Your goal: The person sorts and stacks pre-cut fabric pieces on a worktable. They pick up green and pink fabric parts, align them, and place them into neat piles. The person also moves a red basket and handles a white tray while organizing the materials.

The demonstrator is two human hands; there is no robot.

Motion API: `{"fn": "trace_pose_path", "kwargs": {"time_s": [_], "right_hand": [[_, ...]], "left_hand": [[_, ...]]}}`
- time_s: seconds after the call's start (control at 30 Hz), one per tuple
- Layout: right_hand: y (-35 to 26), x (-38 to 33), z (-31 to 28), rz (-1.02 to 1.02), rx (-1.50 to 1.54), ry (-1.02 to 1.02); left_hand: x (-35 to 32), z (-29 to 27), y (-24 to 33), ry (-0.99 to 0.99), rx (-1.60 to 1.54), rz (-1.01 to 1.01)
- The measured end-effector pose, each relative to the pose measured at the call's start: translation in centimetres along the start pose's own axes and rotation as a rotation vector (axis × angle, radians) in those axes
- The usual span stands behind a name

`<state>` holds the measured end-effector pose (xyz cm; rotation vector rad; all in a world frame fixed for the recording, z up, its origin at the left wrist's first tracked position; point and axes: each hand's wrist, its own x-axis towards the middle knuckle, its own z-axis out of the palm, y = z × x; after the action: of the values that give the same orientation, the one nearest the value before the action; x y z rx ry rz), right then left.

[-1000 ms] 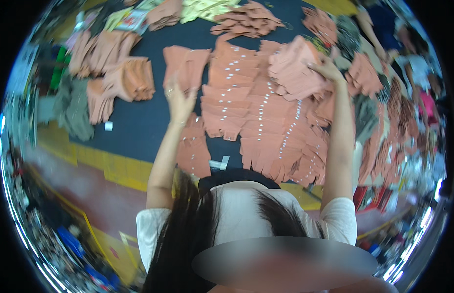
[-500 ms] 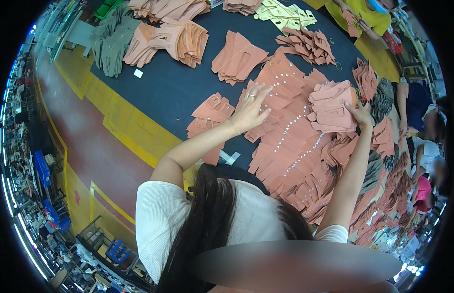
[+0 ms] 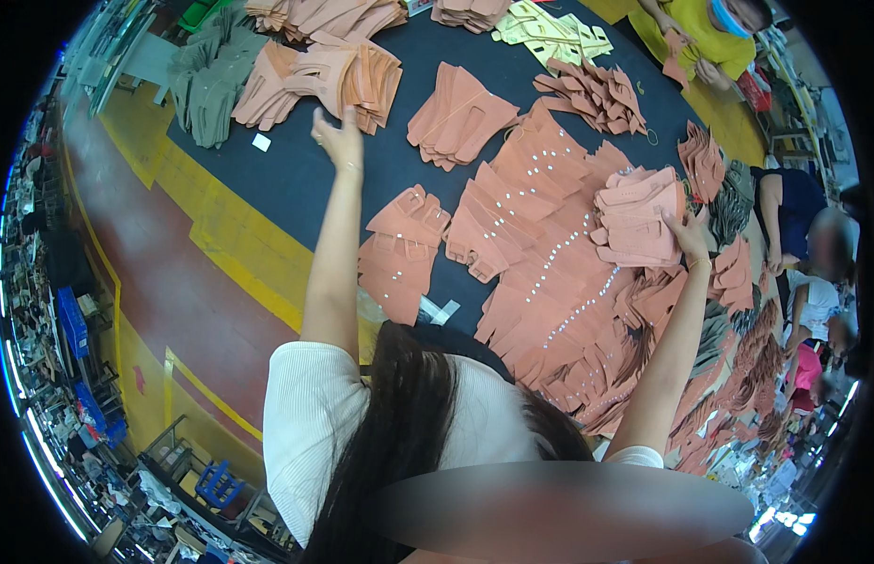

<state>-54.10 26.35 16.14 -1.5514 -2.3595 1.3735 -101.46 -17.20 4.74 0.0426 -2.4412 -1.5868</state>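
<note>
My left hand (image 3: 341, 143) is stretched out with its fingers apart, at the near edge of a fanned bundle of tan-orange cut pieces (image 3: 362, 86). I cannot tell if the fingertips touch it. My right hand (image 3: 689, 237) grips the right edge of a stack of pinkish-brown cut pieces (image 3: 636, 218), thumb on top and the other fingers hidden. Beneath that stack spreads a wide layer of overlapping flat pieces (image 3: 550, 282) with rows of small white dots. A smaller group of slotted pieces (image 3: 399, 246) lies to its left.
A tied bundle (image 3: 460, 115) sits on the dark tabletop (image 3: 282, 179), near a small white square (image 3: 261, 142). Grey-green pieces (image 3: 206, 89) are piled far left, yellow ones (image 3: 550, 33) at the back. A person in yellow (image 3: 738, 42) works across the table; other people are at the right.
My left hand has swung left and away, from over the dotted pieces to the tan-orange bundle. My right hand stays on its stack, which has shifted slightly.
</note>
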Motion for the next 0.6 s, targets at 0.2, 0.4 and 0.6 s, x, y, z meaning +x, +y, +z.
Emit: {"fn": "trace_pose_path", "kwargs": {"time_s": [0.2, 0.4, 0.6], "right_hand": [[0.4, 0.1, 0.2, 0.014, 0.059, -0.021], [1.4, 0.6, 0.2, 0.024, 0.092, -0.029], [1.9, 0.4, 0.7, 0.047, 0.192, 0.038]], "left_hand": [[10.7, 2.4, -7.1, -0.267, -0.803, -0.878], [13.9, 4.6, -7.4, -0.399, -1.032, -0.889], [12.7, 4.9, -4.1, -0.411, -1.025, -0.907]]}}
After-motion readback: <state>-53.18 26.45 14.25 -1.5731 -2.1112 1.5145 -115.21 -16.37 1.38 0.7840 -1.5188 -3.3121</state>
